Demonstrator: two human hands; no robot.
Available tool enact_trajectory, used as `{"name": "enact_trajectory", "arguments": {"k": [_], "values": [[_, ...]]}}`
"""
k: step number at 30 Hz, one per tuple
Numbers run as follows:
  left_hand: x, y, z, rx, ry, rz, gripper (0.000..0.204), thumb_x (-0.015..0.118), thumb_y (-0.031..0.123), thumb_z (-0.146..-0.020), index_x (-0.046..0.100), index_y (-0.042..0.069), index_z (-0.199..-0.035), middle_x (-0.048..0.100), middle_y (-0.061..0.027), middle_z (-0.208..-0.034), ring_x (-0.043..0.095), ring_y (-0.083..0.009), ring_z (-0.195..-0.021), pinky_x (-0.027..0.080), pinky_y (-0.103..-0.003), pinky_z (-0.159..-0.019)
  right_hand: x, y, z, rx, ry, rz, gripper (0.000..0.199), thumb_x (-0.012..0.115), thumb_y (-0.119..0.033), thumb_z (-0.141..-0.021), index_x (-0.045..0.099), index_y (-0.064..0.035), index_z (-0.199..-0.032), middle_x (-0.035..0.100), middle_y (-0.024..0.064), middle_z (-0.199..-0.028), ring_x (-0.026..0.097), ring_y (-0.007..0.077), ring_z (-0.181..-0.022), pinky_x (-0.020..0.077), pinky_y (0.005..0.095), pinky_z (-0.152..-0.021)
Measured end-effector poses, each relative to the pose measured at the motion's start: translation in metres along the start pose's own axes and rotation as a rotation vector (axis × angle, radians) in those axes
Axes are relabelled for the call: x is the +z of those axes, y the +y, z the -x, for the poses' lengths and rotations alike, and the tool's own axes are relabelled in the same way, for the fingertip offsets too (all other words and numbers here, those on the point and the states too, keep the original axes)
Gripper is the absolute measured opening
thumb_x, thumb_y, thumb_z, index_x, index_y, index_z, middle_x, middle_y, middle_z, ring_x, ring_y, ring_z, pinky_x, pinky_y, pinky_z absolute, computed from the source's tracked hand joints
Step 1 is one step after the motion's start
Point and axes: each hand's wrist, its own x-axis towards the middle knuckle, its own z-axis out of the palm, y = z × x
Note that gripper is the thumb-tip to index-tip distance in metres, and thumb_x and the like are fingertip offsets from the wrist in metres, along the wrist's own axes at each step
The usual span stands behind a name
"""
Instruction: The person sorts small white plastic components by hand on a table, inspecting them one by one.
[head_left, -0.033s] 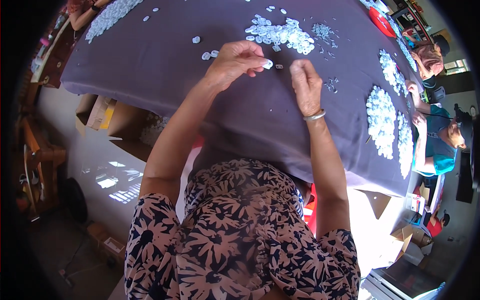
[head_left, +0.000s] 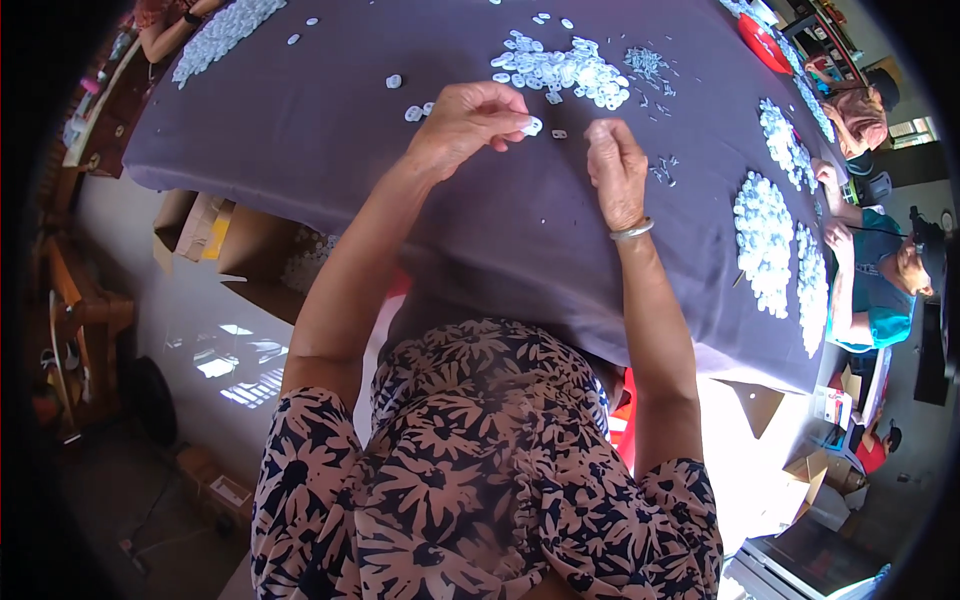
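Note:
My left hand (head_left: 462,125) is above the cloth-covered table, pinching a small white oval plastic piece (head_left: 534,127) with a hole between thumb and fingertips. To its right, my right hand (head_left: 617,170) is closed with curled fingers; whatever it may hold is hidden. One loose white piece (head_left: 559,134) lies on the cloth between the hands. Beyond them spreads a pile of similar white pieces (head_left: 565,72), with a heap of tiny grey pin-like or screw-like parts (head_left: 647,63) at its right. More of these small parts (head_left: 664,170) lie just right of my right hand.
The dark purplish tablecloth (head_left: 300,140) bears more white piles at far left (head_left: 225,40) and right (head_left: 763,240). A red dish (head_left: 765,45) is at the far right. Co-workers sit along the right side (head_left: 875,265) and at the far left. An open cardboard box (head_left: 250,250) stands below the table edge.
My right hand has shifted very slightly to the right, and the white piece in my left hand has tilted a little. Otherwise the scene is the same.

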Motion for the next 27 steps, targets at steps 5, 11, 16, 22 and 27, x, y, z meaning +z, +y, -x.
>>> {"name": "enact_trajectory", "arguments": {"k": [5,11,16,22,27], "values": [[-0.022,0.010,0.001,0.065,0.067,-0.119,0.010,0.068,0.015,-0.083,0.067,0.006,-0.088,0.065,-0.0015,-0.081,0.061,-0.0085,-0.072,0.046,-0.021,-0.060,-0.007,0.004,-0.005,0.121,0.040,-0.293,0.033,0.049,-0.035,-0.095,0.055,-0.0043,-0.083,0.040,-0.0012,-0.053,0.034,0.0049,-0.043,0.0229,0.0198,-0.036],[-0.067,-0.004,-0.005,0.187,0.387,-0.347,0.012,0.067,0.012,-0.082,0.069,0.005,-0.092,0.066,-0.0003,-0.081,0.060,-0.0093,-0.070,0.047,-0.022,-0.064,-0.005,-0.001,-0.006,0.191,0.067,-0.296,0.057,0.037,-0.055,-0.094,0.046,-0.0067,-0.065,0.030,-0.0018,-0.044,0.027,0.0068,-0.033,0.0186,0.0214,-0.030],[-0.090,-0.018,-0.002,0.261,0.640,-0.801,0.011,0.066,0.011,-0.081,0.070,0.009,-0.090,0.066,-0.0018,-0.082,0.060,-0.0115,-0.071,0.048,-0.025,-0.066,-0.008,-0.002,-0.004,0.203,0.011,-0.324,0.058,0.036,-0.056,-0.093,0.040,-0.0092,-0.061,0.025,-0.0039,-0.044,0.022,0.0054,-0.033,0.0144,0.0208,-0.030],[-0.098,-0.021,-0.003,0.307,0.863,-0.797,0.009,0.065,0.012,-0.081,0.069,0.010,-0.089,0.063,-0.0028,-0.080,0.059,-0.0132,-0.071,0.047,-0.027,-0.067,-0.008,-0.001,-0.005,0.198,0.031,-0.340,0.054,0.038,-0.050,-0.095,0.037,-0.0094,-0.059,0.026,-0.0032,-0.048,0.021,0.0055,-0.033,0.0144,0.0212,-0.030],[-0.091,-0.016,-0.005,0.391,0.824,-0.724,0.008,0.065,0.009,-0.082,0.069,0.009,-0.089,0.062,-0.0019,-0.080,0.057,-0.0120,-0.069,0.046,-0.025,-0.065,-0.012,-0.004,-0.006,0.211,0.035,-0.363,0.053,0.039,-0.048,-0.096,0.036,-0.0096,-0.058,0.026,-0.0027,-0.048,0.022,0.0054,-0.035,0.0144,0.0214,-0.031]]}}
